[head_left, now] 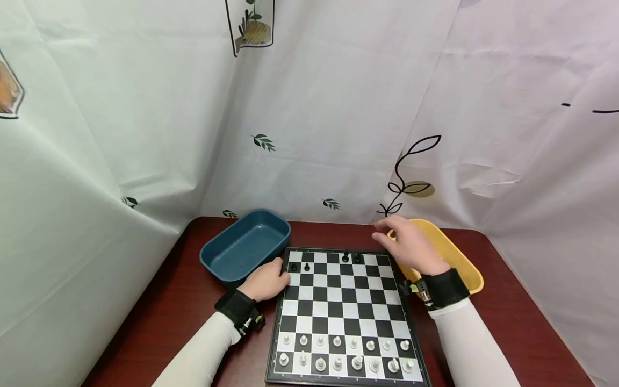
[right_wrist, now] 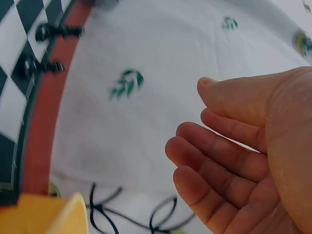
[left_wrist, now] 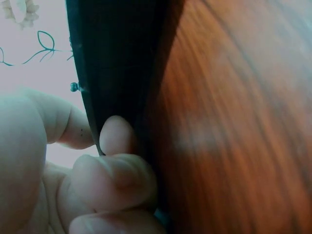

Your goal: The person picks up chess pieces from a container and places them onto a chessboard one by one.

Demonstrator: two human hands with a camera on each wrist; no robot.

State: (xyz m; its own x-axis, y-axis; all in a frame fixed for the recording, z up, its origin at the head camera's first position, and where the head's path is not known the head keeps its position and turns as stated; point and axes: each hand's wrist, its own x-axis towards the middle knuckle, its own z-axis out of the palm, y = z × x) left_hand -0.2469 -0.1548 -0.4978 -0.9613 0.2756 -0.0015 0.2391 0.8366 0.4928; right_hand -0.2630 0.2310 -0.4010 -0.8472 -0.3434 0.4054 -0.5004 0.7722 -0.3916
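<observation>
A black-and-white chessboard [head_left: 333, 294] lies on the table. My left hand [head_left: 265, 280] is at its far left edge; in the left wrist view the fingers [left_wrist: 114, 183] curl against the board's dark side wall [left_wrist: 114, 58], with another finger over the top edge. My right hand [head_left: 408, 244] hovers by the far right corner, over the yellow tray's near side, fingers loosely bent and nothing in them. Black pieces stand on the far rows: a pair [head_left: 307, 267] at the left and a pair [right_wrist: 56, 31] nearer the right hand. White pieces [head_left: 337, 364] fill two near rows.
A blue tray [head_left: 209, 257] stands left of the board, just beyond the left hand. The yellow tray [head_left: 471, 269] sits on the right, partly hidden by the right hand and wrist. A white patterned cloth [head_left: 309, 134] hangs behind and beside the dark red table [head_left: 169, 312].
</observation>
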